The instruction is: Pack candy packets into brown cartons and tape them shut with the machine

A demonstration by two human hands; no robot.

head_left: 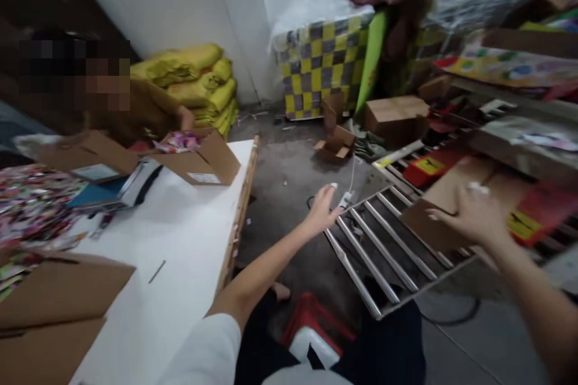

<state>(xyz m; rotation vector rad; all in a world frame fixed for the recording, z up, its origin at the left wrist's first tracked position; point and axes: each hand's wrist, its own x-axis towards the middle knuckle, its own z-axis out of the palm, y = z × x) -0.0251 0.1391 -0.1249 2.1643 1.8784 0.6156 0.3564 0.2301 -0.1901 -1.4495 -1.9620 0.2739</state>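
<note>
A closed cardboard box (438,216) lies on the metal roller conveyor (383,246) at my right, between red sections marked with yellow labels. Over its near side is my right hand (478,213), fingers spread; whether the palm presses on the box I cannot tell. My left hand (323,210) reaches out at the conveyor's end, thumb and fingers apart, with nothing in it. Both hands have something white at the fingertips, blurred. A white cable with a plug-like block (347,198) hangs just beyond my left hand.
On my left, a white table (194,222) bears open cardboard boxes (203,159) and a heap of small colourful packets (36,198). A person (149,105) is behind it. Yellow sacks (203,84) are stacked by the wall. A red stool (311,319) is below me.
</note>
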